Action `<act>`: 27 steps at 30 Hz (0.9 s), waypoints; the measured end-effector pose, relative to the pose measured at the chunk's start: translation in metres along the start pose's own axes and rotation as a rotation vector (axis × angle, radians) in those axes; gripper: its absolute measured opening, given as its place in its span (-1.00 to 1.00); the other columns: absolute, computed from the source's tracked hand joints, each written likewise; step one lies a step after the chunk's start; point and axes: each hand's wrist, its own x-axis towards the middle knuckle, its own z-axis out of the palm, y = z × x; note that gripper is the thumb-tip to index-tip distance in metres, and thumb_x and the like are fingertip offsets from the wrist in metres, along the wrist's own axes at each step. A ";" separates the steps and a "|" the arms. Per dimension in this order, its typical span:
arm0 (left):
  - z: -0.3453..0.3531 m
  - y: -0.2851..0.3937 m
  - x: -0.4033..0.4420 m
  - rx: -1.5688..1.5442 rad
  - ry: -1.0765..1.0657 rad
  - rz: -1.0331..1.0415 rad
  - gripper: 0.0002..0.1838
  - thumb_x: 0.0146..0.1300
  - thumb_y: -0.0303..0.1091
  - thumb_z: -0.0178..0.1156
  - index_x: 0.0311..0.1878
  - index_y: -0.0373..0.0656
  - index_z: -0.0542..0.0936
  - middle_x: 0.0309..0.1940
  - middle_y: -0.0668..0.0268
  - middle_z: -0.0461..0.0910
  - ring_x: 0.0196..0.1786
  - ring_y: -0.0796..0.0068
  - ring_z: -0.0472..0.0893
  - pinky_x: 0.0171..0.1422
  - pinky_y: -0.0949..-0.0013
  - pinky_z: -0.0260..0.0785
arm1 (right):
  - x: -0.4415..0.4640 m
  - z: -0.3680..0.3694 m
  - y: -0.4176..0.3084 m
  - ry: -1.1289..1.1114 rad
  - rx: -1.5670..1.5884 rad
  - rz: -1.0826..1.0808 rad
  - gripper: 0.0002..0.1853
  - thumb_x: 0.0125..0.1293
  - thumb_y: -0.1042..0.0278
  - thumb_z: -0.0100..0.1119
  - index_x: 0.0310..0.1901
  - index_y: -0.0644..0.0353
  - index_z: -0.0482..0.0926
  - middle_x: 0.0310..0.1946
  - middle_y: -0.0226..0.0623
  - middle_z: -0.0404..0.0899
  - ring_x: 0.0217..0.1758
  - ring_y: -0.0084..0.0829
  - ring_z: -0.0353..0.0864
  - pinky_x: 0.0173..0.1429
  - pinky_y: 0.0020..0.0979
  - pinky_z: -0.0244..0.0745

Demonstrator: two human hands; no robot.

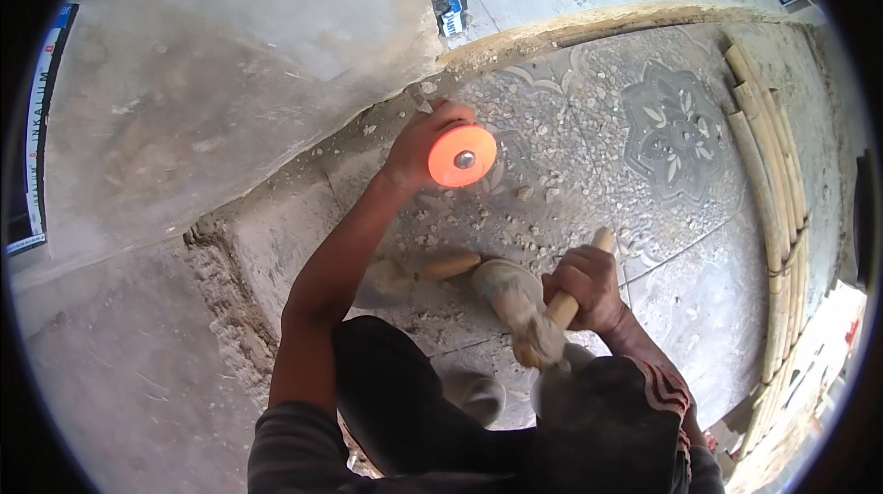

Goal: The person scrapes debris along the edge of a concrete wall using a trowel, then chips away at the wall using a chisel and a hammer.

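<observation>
At upper centre, the left hand [421, 143] curls around an orange-guarded chisel [464, 160]; right of lower centre, the right hand [589, 287] clenches a wooden-handled hammer [562, 310]; rubble [531, 238] litters the patterned tile floor [676, 126].

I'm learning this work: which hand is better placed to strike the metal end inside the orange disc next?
Probably the right hand: it grips a wooden-handled tool, apparently a hammer. The left hand, partly hidden by the orange disc, seems busy holding it, leaving the metal end exposed.
</observation>
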 end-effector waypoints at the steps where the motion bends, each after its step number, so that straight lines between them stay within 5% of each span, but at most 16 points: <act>1: -0.001 0.007 0.000 0.288 -0.024 0.170 -0.58 0.08 -0.47 0.44 0.05 -0.08 0.62 -0.11 0.35 0.62 -0.10 0.38 0.62 0.10 0.29 0.44 | 0.000 -0.002 -0.008 0.034 0.028 -0.033 -0.74 -0.07 0.51 0.40 -0.45 0.08 0.45 -0.61 -0.37 0.42 -0.60 -0.26 0.50 -0.50 -0.23 0.38; 12: -0.005 0.041 -0.015 0.628 0.116 0.376 -0.81 0.08 -0.46 0.39 -0.38 -0.03 0.52 -0.19 0.50 0.56 -0.16 0.43 0.61 0.16 0.14 0.45 | 0.009 -0.013 -0.007 -0.059 0.017 0.082 -0.66 -0.05 0.55 0.49 -0.47 0.09 0.41 -0.65 -0.33 0.43 -0.65 -0.21 0.45 -0.52 -0.22 0.29; 19: -0.014 0.048 -0.022 0.598 0.067 0.373 -0.80 0.08 -0.53 0.34 -0.39 0.00 0.51 -0.19 0.51 0.58 -0.18 0.44 0.63 0.12 0.16 0.45 | 0.035 -0.001 -0.027 -0.046 -0.036 -0.290 -0.69 -0.02 0.53 0.45 -0.47 0.10 0.39 -0.66 -0.43 0.35 -0.66 -0.35 0.42 -0.58 -0.27 0.24; 22: -0.010 0.046 -0.022 0.536 0.036 0.321 -0.80 0.08 -0.54 0.33 -0.39 0.00 0.51 -0.18 0.51 0.58 -0.16 0.44 0.63 0.12 0.15 0.45 | 0.053 0.020 0.003 -0.018 -0.133 -0.328 -0.73 -0.05 0.45 0.42 -0.46 0.09 0.42 -0.62 -0.43 0.36 -0.62 -0.35 0.44 -0.54 -0.25 0.27; 24: -0.011 0.049 -0.019 0.502 -0.009 0.279 -0.80 0.08 -0.54 0.33 -0.40 0.00 0.50 -0.17 0.51 0.58 -0.14 0.45 0.62 0.11 0.14 0.45 | 0.060 0.031 0.024 -0.175 -0.313 -0.116 -0.76 -0.10 0.36 0.38 -0.44 0.05 0.46 -0.59 -0.42 0.39 -0.58 -0.36 0.47 -0.50 -0.24 0.30; 27: -0.010 0.038 -0.025 0.675 -0.054 0.406 -0.82 0.08 -0.52 0.33 -0.39 0.00 0.52 -0.15 0.50 0.59 -0.14 0.43 0.60 0.12 0.16 0.44 | 0.044 0.015 -0.004 -0.140 -0.322 -0.162 -0.78 -0.15 0.32 0.37 -0.43 0.02 0.52 -0.59 -0.43 0.40 -0.57 -0.38 0.48 -0.49 -0.27 0.31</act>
